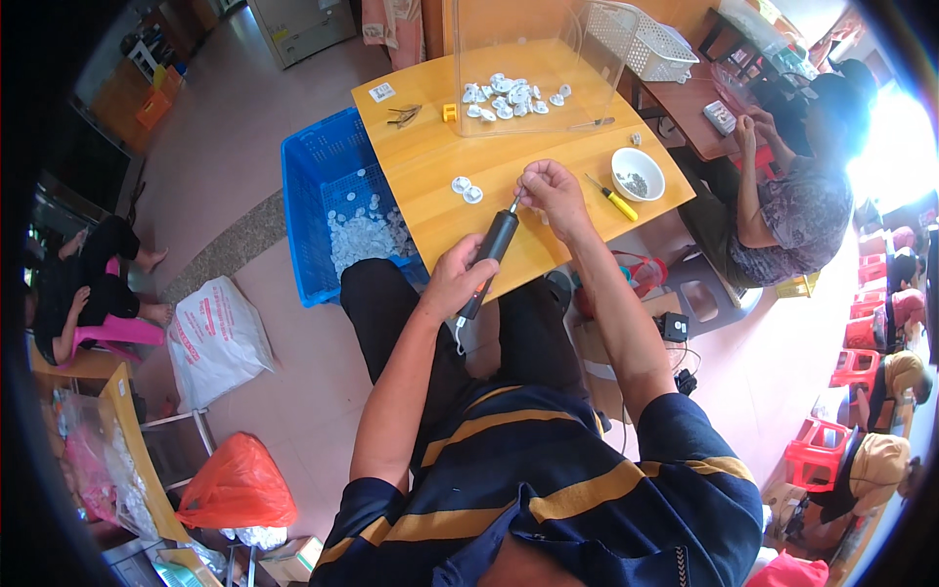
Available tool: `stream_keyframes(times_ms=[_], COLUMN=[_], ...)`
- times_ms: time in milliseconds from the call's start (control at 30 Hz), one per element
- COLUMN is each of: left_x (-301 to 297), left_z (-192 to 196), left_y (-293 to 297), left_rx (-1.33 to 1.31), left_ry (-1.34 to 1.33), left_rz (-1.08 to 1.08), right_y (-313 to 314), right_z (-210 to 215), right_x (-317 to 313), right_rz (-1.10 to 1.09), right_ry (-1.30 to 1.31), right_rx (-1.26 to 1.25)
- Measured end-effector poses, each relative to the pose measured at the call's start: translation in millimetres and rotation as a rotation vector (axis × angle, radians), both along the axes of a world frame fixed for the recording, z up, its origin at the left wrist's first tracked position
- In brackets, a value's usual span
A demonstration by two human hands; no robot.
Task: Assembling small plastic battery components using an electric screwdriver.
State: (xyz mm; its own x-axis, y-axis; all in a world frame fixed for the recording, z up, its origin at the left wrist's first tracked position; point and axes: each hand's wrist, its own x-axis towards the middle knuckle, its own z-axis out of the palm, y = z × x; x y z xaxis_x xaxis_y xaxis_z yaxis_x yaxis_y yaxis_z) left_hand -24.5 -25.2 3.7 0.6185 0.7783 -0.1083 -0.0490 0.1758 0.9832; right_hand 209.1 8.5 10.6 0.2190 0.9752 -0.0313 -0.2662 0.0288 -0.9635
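Note:
My left hand [457, 279] is wrapped round a black pen-shaped electric screwdriver [495, 250] with a white cord at its lower end. The tool's bit points up and away, toward my right hand [554, 198]. Thumb and fingers of that hand are pinched together at the bit's tip; whatever sits between them is too small to make out. On the wooden table [411, 147], two round white plastic parts [468, 190] lie left of the bit. To the right are a yellow-handled screwdriver [618, 203] and a white bowl [646, 158] holding small metal pieces.
A clear plastic bin [471, 64] with several white parts [507, 96] stands at the table's far side. Tweezers [404, 115] lie far left. A blue crate [293, 196] of white parts adjoins the left edge. Another person [787, 210] sits at right, near a brown table [685, 108].

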Motion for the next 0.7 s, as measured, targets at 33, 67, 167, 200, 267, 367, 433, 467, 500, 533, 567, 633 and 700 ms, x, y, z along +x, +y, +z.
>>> stream_keyframes(times_ms=[33,67,167,200,267,367,433,467,500,533,567,633,700], left_x=[0,1,1,1,1,1,1,1,1,2,3,2,2], left_z=[-1,-1,-1,-1,-2,-2,-2,-2,-2,-2,-2,-2,-2], left_y=[0,0,-1,-1,-1,-1,-1,0,0,0,0,0,1], left_rx=[-0.001,0.005,0.009,0.010,0.001,-0.001,0.004,0.009,0.014,0.014,0.006,-0.003,0.009], left_ry=[0.000,0.000,0.003,0.006,-0.005,-0.015,-0.014,-0.015,-0.017,-0.017,-0.012,-0.006,0.009], left_rz=[0.000,0.007,0.013,0.015,0.021,0.025,0.021,0.021,0.020,0.019,0.017,0.021,0.027], right_y=[0,-1,-1,-2,-2,-2,-2,-1,0,0,0,-2,-4], right_z=[0,0,1,1,3,5,5,5,4,3,3,7,11], right_x=[-1,-2,-2,-2,-4,-6,-6,-6,-5,-3,0,-2,-1], right_rz=[0.000,-0.006,-0.013,-0.011,-0.012,-0.002,0.009,0.014,0.019,0.017,0.024,0.038,-0.117], right_ry=[0.000,0.015,0.026,0.022,0.018,0.000,-0.015,-0.028,-0.043,-0.043,-0.062,-0.080,-0.126], right_rx=[-0.001,0.003,0.004,0.002,0.004,0.012,0.016,0.014,0.013,0.013,0.000,-0.016,-0.013])
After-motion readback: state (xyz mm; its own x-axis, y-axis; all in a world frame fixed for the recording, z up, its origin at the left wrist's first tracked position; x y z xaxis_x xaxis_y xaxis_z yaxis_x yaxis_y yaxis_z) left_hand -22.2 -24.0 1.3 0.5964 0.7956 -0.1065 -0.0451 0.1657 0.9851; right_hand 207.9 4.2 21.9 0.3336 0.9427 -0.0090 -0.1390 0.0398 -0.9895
